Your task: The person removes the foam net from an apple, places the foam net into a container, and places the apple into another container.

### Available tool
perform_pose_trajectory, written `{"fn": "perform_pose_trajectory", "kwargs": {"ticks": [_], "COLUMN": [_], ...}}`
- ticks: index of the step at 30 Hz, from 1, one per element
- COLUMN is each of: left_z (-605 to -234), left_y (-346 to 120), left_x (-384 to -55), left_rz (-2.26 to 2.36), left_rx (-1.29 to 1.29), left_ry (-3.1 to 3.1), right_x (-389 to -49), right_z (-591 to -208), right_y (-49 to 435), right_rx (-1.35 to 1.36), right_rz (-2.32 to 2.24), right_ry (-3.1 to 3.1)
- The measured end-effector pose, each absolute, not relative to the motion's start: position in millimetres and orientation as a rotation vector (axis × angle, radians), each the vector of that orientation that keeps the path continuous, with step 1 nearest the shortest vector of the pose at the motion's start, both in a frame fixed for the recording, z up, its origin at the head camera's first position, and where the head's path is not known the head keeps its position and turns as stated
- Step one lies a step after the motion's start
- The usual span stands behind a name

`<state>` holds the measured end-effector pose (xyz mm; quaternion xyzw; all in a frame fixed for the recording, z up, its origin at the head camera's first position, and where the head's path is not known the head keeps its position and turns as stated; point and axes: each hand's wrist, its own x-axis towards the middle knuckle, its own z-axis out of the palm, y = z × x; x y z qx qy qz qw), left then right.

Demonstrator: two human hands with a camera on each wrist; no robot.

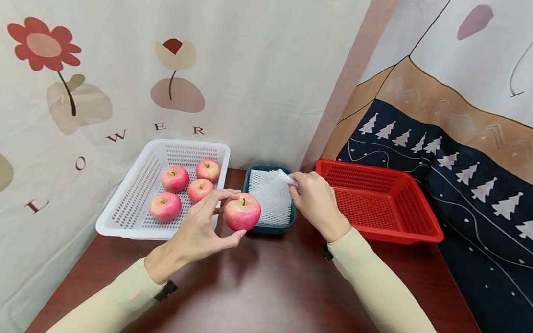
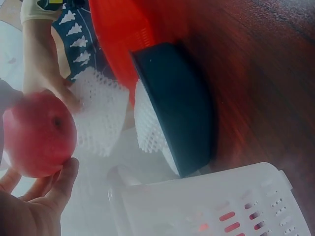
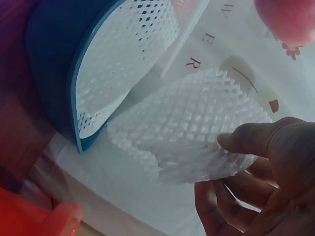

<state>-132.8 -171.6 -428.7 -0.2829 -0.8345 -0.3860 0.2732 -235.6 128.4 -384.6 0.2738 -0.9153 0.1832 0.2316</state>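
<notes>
My left hand (image 1: pixel 202 226) grips a pink-red apple (image 1: pixel 242 212) between thumb and fingers, held above the table just in front of a small dark-blue box. In the right wrist view, my right hand (image 3: pixel 270 172) pinches a white foam net sleeve (image 3: pixel 187 128) by one end, clear of the box. The dark-blue box (image 2: pixel 177 108) holds more white foam nets (image 1: pixel 269 206), lying flat. Several more apples (image 1: pixel 165 207) lie in a white basket (image 1: pixel 115 220) to the left.
A red basket (image 1: pixel 380 200) stands on the right of the dark red-brown table (image 1: pixel 271 289). Behind everything hangs a printed curtain (image 1: pixel 261 63), and a dark-blue cloth with white trees (image 1: pixel 468 203) covers the right side.
</notes>
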Motion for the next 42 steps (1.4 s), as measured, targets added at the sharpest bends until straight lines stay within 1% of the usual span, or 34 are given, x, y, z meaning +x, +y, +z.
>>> {"fn": "perform_pose_trajectory", "kwargs": {"ticks": [7,14,20,33,36,42], "left_z": [-427,-425,-428,-429,-428,-426], "left_y": [-171,-170,-171,-177,-177,-178], "left_x": [-134,-133,-134,-133,-134,-133], "left_rz": [-1.034,-1.033,-1.025,-1.019,-1.015,-1.011], "left_rx": [-0.749,-0.744,-0.736,-0.712,-0.705,-0.677], "left_ry": [-2.248,-2.26,-2.267,-2.255,-2.263,-2.275], "right_x": [-246,-258,-260,-248,-248,-247], "right_z": [-392,-408,-427,-437,-440,-443], "right_y": [106,88,80,82,82,85], "right_rx": [0.745,0.799,0.876,0.962,0.966,1.061], "right_rz": [0.467,0.294,0.174,0.48,0.509,0.487], "right_ry": [-2.374,-2.286,-2.393,-2.919,-2.975,-2.979]}}
